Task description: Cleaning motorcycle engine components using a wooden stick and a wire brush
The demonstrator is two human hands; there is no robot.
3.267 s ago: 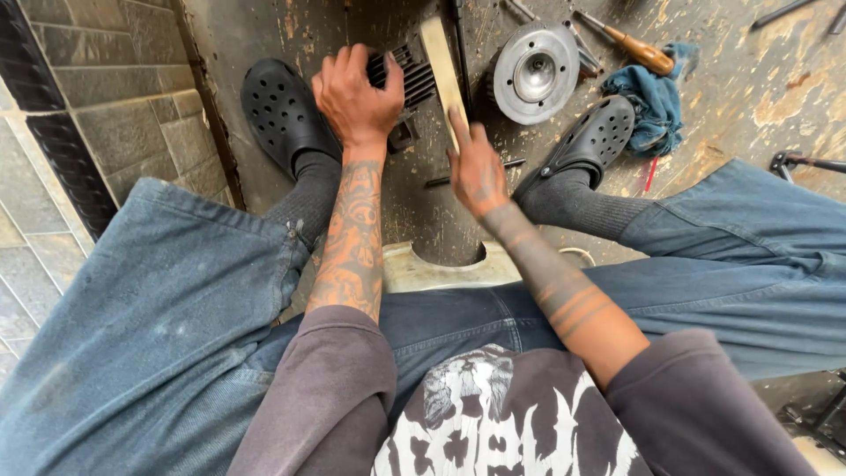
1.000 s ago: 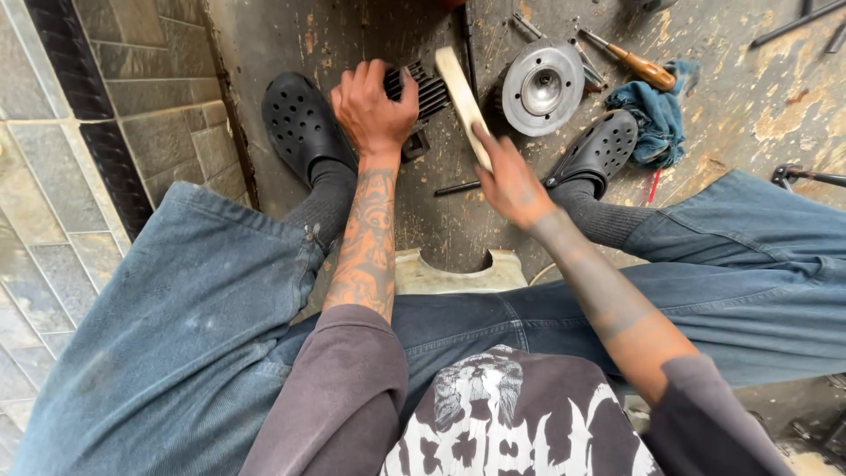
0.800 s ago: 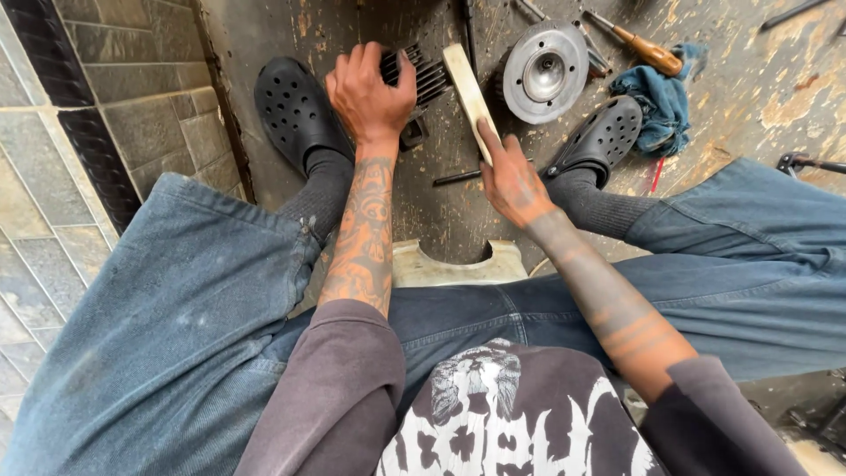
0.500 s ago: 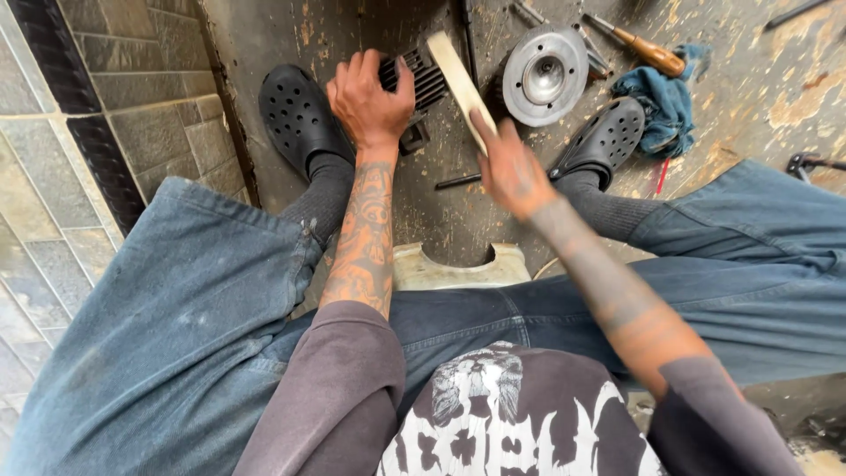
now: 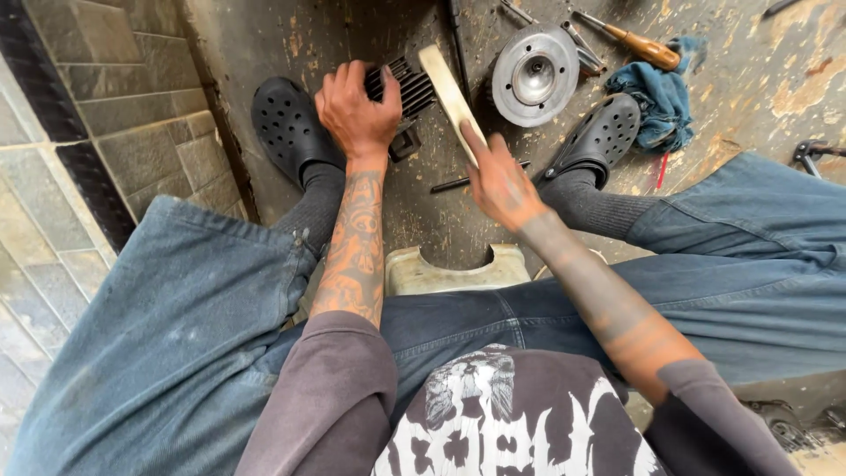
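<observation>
I sit on a low pale stool (image 5: 445,269) with my legs spread. My left hand (image 5: 357,110) grips a dark finned metal engine part (image 5: 410,88) standing on the grimy floor between my feet. My right hand (image 5: 502,181) is shut on a pale wooden-backed brush (image 5: 449,92), whose far end lies across the fins of that part. The hand itself is motion-blurred. Black perforated clogs cover both feet, the left clog (image 5: 286,128) beside my left hand and the right clog (image 5: 604,132) beyond my right hand.
A round silver metal engine cover (image 5: 535,75) lies just right of the brush. Behind it are a wooden-handled screwdriver (image 5: 639,44) and a blue rag (image 5: 661,92). A dark thin rod (image 5: 458,183) lies on the floor. A tiled wall (image 5: 79,150) runs along the left.
My right hand has been stroking the brush back and forth over the finned part. My left hand has kept its hold on the part throughout.
</observation>
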